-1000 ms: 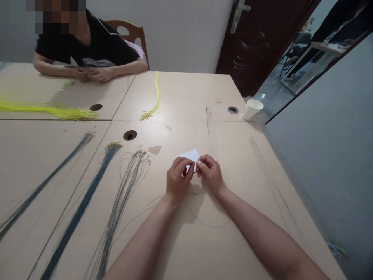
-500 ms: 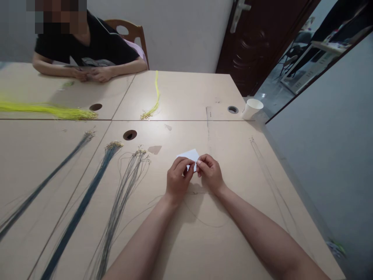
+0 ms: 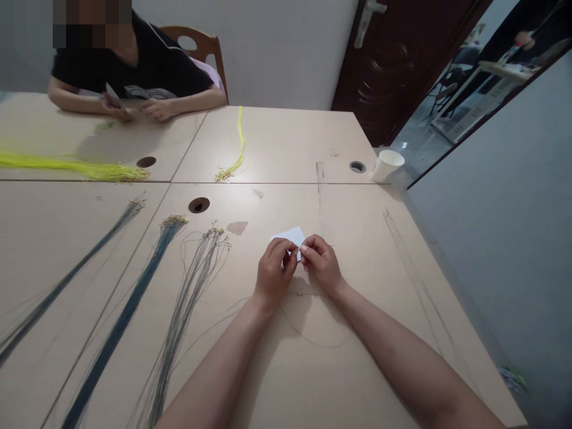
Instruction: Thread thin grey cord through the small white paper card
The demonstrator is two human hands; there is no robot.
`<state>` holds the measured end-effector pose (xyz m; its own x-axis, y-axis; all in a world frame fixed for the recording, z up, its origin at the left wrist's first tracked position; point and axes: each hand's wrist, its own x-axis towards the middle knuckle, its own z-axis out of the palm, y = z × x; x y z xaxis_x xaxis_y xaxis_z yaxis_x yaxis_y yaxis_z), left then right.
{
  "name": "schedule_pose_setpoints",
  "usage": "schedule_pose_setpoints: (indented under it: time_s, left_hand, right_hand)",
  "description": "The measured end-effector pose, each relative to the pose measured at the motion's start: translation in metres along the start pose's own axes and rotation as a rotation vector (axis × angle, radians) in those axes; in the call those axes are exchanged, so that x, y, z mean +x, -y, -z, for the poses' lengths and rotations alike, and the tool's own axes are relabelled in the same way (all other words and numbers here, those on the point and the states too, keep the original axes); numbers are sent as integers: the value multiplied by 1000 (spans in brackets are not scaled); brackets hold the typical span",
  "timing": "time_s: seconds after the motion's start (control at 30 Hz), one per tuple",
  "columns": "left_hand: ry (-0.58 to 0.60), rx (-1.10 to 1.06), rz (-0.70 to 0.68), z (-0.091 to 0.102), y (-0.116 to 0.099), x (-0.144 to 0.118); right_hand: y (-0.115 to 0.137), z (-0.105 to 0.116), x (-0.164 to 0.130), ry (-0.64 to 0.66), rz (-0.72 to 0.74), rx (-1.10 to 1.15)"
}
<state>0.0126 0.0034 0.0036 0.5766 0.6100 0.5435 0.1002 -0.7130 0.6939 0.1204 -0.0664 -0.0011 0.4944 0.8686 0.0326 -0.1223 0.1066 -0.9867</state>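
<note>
- Head view: a white paper card (image 3: 292, 236) lies on the table (image 3: 277, 143), just beyond both hands, touching their fingertips.
- It is pinched at its near edge by the left hand (image 3: 273, 274) and the right hand (image 3: 322, 265), thumbs and forefingers pressed together.
- Both hands are equally near; a thin cord (image 3: 313, 339) loops on the table toward the wrists.
</note>
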Motion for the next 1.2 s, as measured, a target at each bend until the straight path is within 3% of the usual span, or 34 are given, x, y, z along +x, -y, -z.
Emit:
schedule_pose_setpoints:
  time_s: [0.63, 1.2]
  left_hand:
    - [20, 9, 32, -2, 3, -1]
    - [-64, -25, 64, -3, 0, -2]
  right_hand:
    - [-3, -1, 0, -10, 7, -29]
    - [-1, -2, 1, -39, 23, -4]
